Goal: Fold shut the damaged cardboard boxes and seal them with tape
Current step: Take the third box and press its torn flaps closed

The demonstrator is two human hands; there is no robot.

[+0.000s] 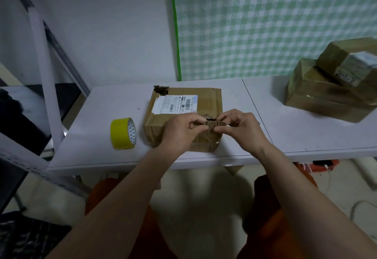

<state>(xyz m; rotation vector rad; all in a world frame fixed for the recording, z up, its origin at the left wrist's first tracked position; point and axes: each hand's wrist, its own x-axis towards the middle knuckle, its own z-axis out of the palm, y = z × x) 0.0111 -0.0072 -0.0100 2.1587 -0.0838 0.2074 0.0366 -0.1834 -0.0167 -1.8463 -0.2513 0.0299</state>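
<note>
Fingers (pixel 195 125) pinch torn box (pixel 183 116) on white table (pixel 295 128).

A crumpled brown cardboard box (pixel 183 116) sits mid-way on the white tabletop (pixel 295 132). A yellow tape roll (pixel 123 133) stands just left of it. Two stacked tape-wrapped cardboard parcels (pixel 334 87) lie well apart, far right.

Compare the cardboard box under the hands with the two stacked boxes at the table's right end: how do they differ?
The cardboard box has a torn hole at its far left corner; the stacked boxes look wrapped all over in glossy tape. Both the left hand and right hand pinch its torn near flap; the stack lies untouched. Both are brown cardboard on the white table.
</note>
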